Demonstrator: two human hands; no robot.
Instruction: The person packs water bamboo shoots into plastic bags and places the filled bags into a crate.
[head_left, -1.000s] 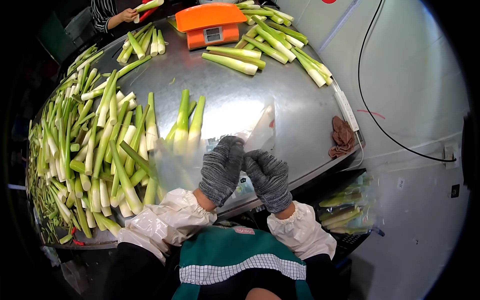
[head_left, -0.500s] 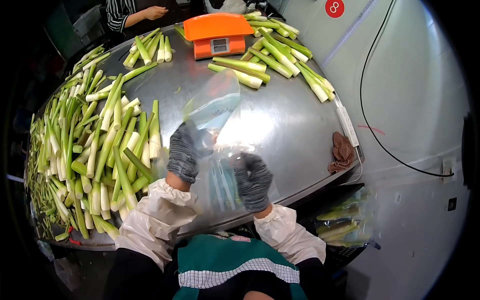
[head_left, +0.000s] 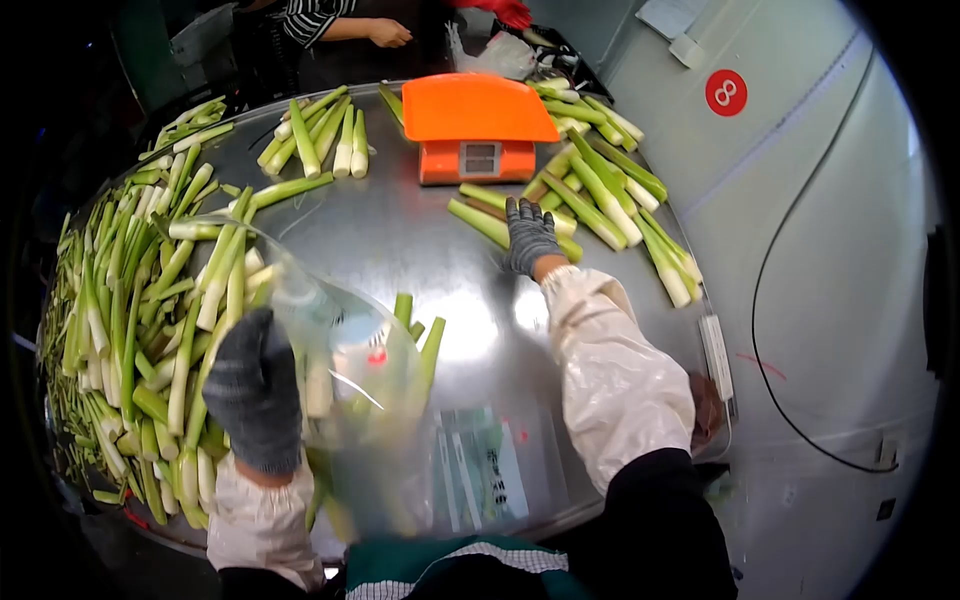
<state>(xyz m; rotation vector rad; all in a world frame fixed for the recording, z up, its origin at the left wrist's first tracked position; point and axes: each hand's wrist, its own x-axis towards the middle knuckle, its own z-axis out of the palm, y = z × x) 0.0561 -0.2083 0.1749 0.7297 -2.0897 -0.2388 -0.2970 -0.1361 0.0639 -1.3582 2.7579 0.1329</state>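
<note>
My left hand point(head_left: 255, 395), in a grey knit glove, is closed on the edge of a clear plastic bag point(head_left: 345, 305), which is blurred and spread out to its right. Several green-and-white vegetable stalks point(head_left: 432, 352) show through or just behind the bag. My right hand point(head_left: 532, 238), gloved the same way, is stretched forward with fingers extended over a small group of stalks point(head_left: 480, 222) in front of the orange scale point(head_left: 480, 110). Whether its fingertips press on them I cannot tell. Flat printed bags point(head_left: 480, 470) lie on the table close to my body.
A large heap of stalks point(head_left: 150, 330) covers the left side of the metal table point(head_left: 400, 250). More stalks point(head_left: 610, 190) lie right of the scale. A white power strip point(head_left: 716, 365) and brown cloth point(head_left: 706, 410) are at the right edge. Another person's hand point(head_left: 390, 33) is beyond the table.
My right hand has left the bag and reached forward to the stalks by the scale. My left hand has swung left and nearer my body with the bag. The view has shifted.
</note>
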